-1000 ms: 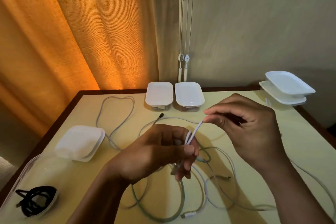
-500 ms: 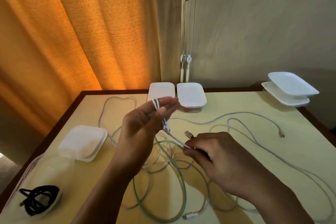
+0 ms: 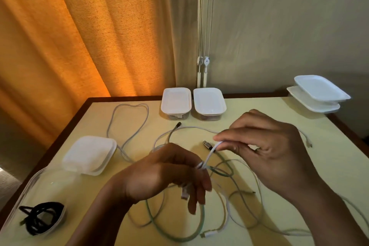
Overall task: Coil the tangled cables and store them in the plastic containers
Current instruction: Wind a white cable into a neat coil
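Note:
My left hand (image 3: pixel 169 173) hovers palm down over the table's middle, with a short white cable (image 3: pixel 210 155) looped round its fingers. My right hand (image 3: pixel 265 146) pinches that cable's other end, just below its silver USB plug (image 3: pixel 207 144). Under both hands lies a tangle of white and pale green cables (image 3: pixel 199 225). A clear open container (image 3: pixel 32 189) at the front left holds a coiled black cable (image 3: pixel 41 217).
A white lid (image 3: pixel 89 155) lies beside the open container. Two lidded containers (image 3: pixel 192 104) stand at the back edge, and two stacked white lids or trays (image 3: pixel 319 94) at the back right. A loose white cable loop (image 3: pixel 129 122) lies at the back left.
My left hand has dropped from palm up to palm down with the cable loops on its fingers. My right hand has risen and carried the plug end up and to the right.

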`<state>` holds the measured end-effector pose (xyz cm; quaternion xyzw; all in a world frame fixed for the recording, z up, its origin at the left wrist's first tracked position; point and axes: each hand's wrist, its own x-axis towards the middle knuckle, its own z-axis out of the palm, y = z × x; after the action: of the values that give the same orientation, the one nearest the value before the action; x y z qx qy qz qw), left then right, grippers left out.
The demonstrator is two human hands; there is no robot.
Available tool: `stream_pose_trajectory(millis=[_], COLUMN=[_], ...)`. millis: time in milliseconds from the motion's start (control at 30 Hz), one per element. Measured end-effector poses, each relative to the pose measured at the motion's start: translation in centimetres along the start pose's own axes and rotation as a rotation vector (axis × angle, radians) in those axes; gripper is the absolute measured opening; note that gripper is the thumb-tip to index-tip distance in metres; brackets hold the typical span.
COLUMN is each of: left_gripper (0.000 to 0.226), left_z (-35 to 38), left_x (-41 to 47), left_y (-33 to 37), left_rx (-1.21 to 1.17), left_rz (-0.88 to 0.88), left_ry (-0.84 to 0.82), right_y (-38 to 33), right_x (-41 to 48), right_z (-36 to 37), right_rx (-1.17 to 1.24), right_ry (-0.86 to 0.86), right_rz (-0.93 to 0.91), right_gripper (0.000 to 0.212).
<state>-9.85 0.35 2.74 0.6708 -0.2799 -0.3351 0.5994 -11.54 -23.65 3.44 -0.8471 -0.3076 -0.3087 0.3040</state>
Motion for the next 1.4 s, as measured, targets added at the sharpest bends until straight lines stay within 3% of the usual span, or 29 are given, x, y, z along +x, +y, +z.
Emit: stream_pose_trajectory(millis=[167, 267, 333, 400, 500, 567, 700, 800, 1000, 1167, 1233, 1300, 1400], left_gripper=[0.02, 0.015, 0.014, 0.02, 0.03, 0.031, 0.031, 0.031, 0.026, 0.024, 0.023, 0.029, 0.065], left_z=[0.1, 1.0, 1.2, 1.1, 0.6, -0.2, -1.0, -1.1, 0.5, 1.5, 1.6, 1.8, 2.2], left_x=[0.0, 0.2, 0.6, 1.1, 1.6, 1.3, 0.4, 0.3, 1.9, 2.6, 2.4, 2.2, 1.7], left_y=[0.8, 1.0, 0.7, 0.6, 0.4, 0.0, -0.6, -0.7, -1.4, -2.3, -2.6, -2.6, -1.7], left_rx=[-0.237, -0.441, -0.53, -0.542, -0.436, -0.322, -0.1, -0.189, -0.288, -0.05, 0.095, 0.228, 0.069], left_rz=[0.084, 0.294, 0.484, 0.551, 0.472, 0.381, 0.189, 0.164, 0.213, 0.214, 0.184, 0.112, 0.03], left_ry=[-0.218, -0.222, -0.021, 0.291, 0.703, 0.783, 0.672, 0.623, 0.765, 0.805, 0.747, 0.587, 0.311], right_y=[1.0, 1.2, 0.9, 0.5, 0.3, 0.3, 0.1, -0.8, -3.3, -3.6, -3.4, -2.7, -0.9], right_x=[0.2, -0.1, -0.6, -1.0, -1.0, -1.0, -0.9, -0.4, -0.3, -0.2, -0.2, -0.2, -0.2], right_z=[1.6, 3.8, 5.1, 5.7, 5.3, 4.5, 2.4, 1.5, 1.7, 1.8, 1.6, 1.1, 0.0], right_rx=[0.315, 0.519, 0.583, 0.517, 0.247, 0.084, -0.117, -0.156, -0.143, -0.114, -0.098, -0.067, -0.012], right_ry=[-0.024, -0.151, -0.262, -0.398, -0.474, -0.449, -0.325, -0.265, -0.317, -0.343, -0.32, -0.255, -0.102], right_rz=[0.211, 0.364, 0.447, 0.483, 0.397, 0.316, 0.199, 0.109, -0.011, -0.048, -0.055, -0.041, 0.069], right_gripper=[0.017, 0.013, 0.016, 0.018, 0.025, 0.034, 0.028, 0.02, 0.022, 0.021, 0.018, 0.014, 0.008])
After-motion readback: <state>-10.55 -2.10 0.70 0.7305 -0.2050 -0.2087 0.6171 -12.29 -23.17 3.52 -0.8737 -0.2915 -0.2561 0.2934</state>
